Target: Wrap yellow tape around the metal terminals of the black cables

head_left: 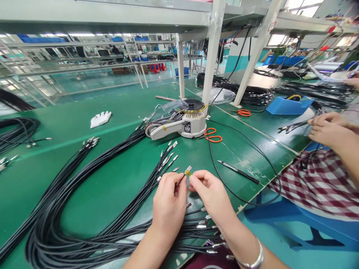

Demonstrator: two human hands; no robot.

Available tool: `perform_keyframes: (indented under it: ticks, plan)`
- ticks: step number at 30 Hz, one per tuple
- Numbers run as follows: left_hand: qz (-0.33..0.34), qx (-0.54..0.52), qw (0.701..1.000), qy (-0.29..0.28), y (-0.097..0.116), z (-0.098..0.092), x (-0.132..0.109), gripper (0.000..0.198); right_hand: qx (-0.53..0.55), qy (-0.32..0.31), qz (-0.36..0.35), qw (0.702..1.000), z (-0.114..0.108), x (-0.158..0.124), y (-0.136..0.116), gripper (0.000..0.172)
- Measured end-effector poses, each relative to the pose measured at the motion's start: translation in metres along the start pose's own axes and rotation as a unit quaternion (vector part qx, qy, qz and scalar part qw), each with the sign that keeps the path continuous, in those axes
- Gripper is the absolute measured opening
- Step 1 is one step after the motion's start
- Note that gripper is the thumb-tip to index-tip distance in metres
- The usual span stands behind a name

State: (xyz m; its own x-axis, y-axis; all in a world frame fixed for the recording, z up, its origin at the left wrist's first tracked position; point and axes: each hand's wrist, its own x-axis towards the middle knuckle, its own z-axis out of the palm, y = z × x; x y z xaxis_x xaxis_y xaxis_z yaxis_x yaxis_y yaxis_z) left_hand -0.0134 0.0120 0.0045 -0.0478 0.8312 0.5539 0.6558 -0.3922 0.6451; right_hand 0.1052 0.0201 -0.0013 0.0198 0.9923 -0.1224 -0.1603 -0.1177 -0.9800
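My left hand (169, 201) is closed in a pinch on a thin black cable just behind its metal plug tip (188, 169). My right hand (209, 190) pinches a small yellowish piece of tape (189, 174) against that tip. Both hands hover over the green table (84, 127), above a bundle of black cables (84, 224) with metal connectors (168, 157) fanned out ahead. A white and black tape dispenser (182, 125) stands just beyond the hands.
Orange scissors (213, 135) lie right of the dispenser, another orange pair (243, 112) farther back. A black pen-like tool (238, 172) lies near the table edge. A white glove (100, 118) rests at left. A co-worker's hands (328, 129) handle cables at right, above a blue stool (294, 220).
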Motion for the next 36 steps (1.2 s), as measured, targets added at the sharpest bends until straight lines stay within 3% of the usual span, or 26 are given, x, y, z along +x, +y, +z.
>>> perform_keyframes:
  ticks: [5,8,12,15,26,36]
  plan:
    - [-0.056,-0.016,0.998,-0.017,0.001,-0.002,0.001,0.006,-0.009,0.005,-0.037,0.999,0.000,-0.003,-0.002,0.022]
    - [-0.129,-0.045,0.990,-0.038,0.007,-0.006,0.005,0.009,-0.031,0.012,-0.068,0.997,0.000,-0.005,-0.004,0.019]
    - [-0.277,-0.129,0.948,-0.084,0.016,-0.010,0.011,0.017,-0.057,0.021,-0.092,0.994,-0.001,-0.004,-0.004,0.017]
    - [-0.351,-0.209,0.907,-0.107,0.019,-0.011,0.015,0.022,-0.070,0.027,-0.101,0.992,-0.001,-0.004,-0.004,0.016]
    - [-0.402,-0.377,0.821,-0.150,0.015,-0.014,0.019,0.024,-0.086,0.032,-0.121,0.988,-0.001,-0.005,-0.009,0.013]
    - [-0.434,-0.457,0.750,-0.199,0.015,-0.019,0.023,0.027,-0.094,0.020,-0.140,0.986,-0.004,-0.005,-0.015,0.012]
